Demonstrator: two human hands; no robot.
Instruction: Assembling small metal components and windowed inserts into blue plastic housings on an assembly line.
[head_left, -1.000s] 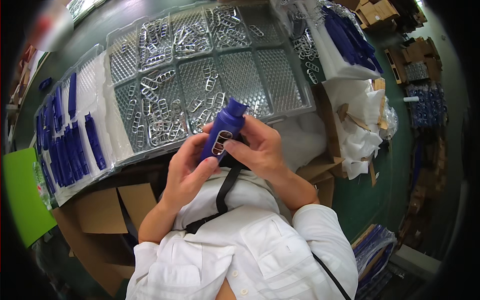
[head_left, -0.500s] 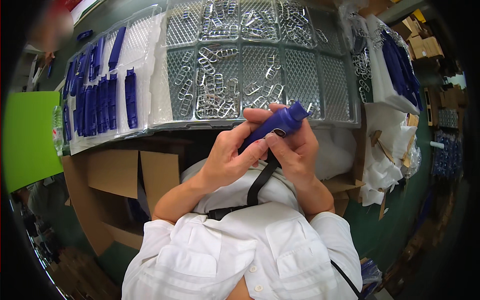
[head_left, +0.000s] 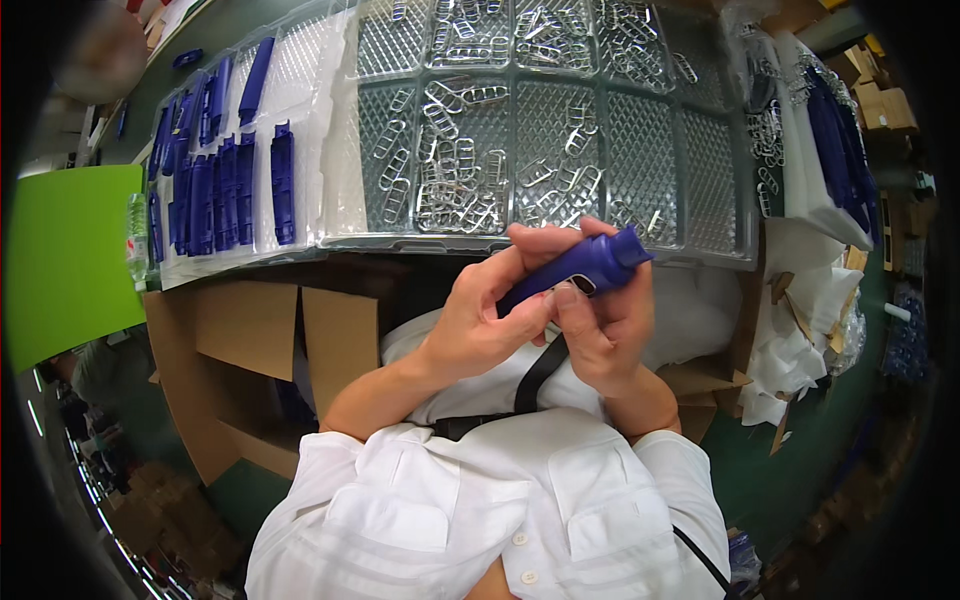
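Just past the near edge of the compartment tray, both my hands grip a blue tubular plastic housing (head_left: pixel 592 265), tilted with its notched end up to the right. A silver-rimmed oval slot shows on its side. My left hand (head_left: pixel 478 312) wraps the lower left end, thumb along the near side. Around the upper end closes my right hand (head_left: pixel 612 345), its thumb pressed at the slot's rim. The palms hide much of the lower end. Ahead, silver oval metal frames (head_left: pixel 462 190) lie heaped in the clear plastic tray (head_left: pixel 722 175).
Left of the tray, several blue half-shells (head_left: pixel 283 190) lie in rows on a white plastic tray (head_left: pixel 330 150). A clear bottle (head_left: pixel 137 240) stands beside a green panel (head_left: pixel 70 260). An open cardboard box (head_left: pixel 245 325) is at lower left. Blue parts rest on white foam (head_left: pixel 800 160) at right.
The whole view has shifted, so the tray and table sit farther right in the picture. Both hands keep their hold on the blue housing, with little change in grip.
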